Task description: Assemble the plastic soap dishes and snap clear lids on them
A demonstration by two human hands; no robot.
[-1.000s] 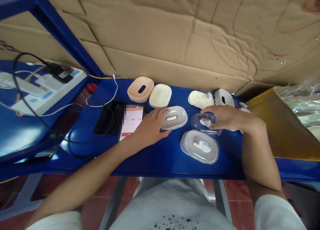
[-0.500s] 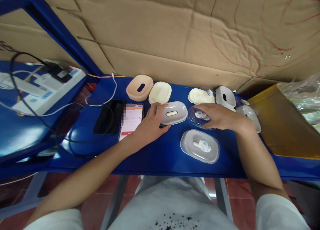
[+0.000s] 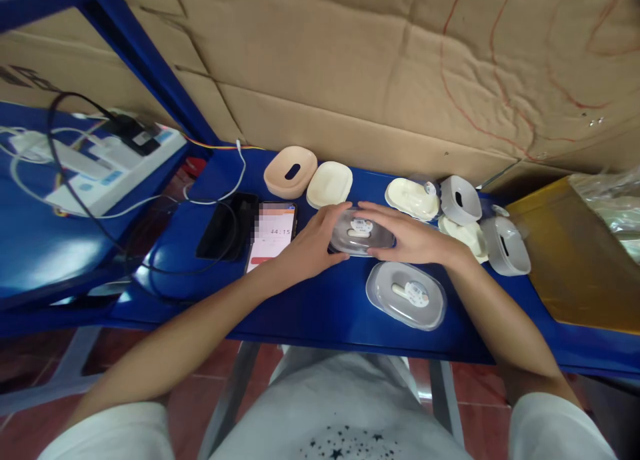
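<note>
A grey oval box [image 3: 363, 242] under a clear lid with a round sticker lies on the blue table between my hands. Around its left end my left hand [image 3: 323, 237] is curled, thumb at the front edge. My right hand [image 3: 400, 233] grips the clear lid [image 3: 362, 225] from the right, on top of the box. Nearer the front edge is a second grey box with a clear stickered lid [image 3: 406, 295]. Behind my left hand are a cream dish [image 3: 329, 184] and a peach bowl with a dark slot [image 3: 291, 173].
Cream inserts [image 3: 413, 199] and grey slotted bowls [image 3: 508, 247] stand at the right, beside a brown carton [image 3: 575, 260]. At the left are a lit phone [image 3: 273, 233], a black phone-like object [image 3: 225, 228], cables and a power strip [image 3: 117, 173]. Cardboard [image 3: 320, 60] rises behind.
My right hand has moved left with the clear lid, which now covers the grey box by my left hand. The camera view has shifted slightly.
</note>
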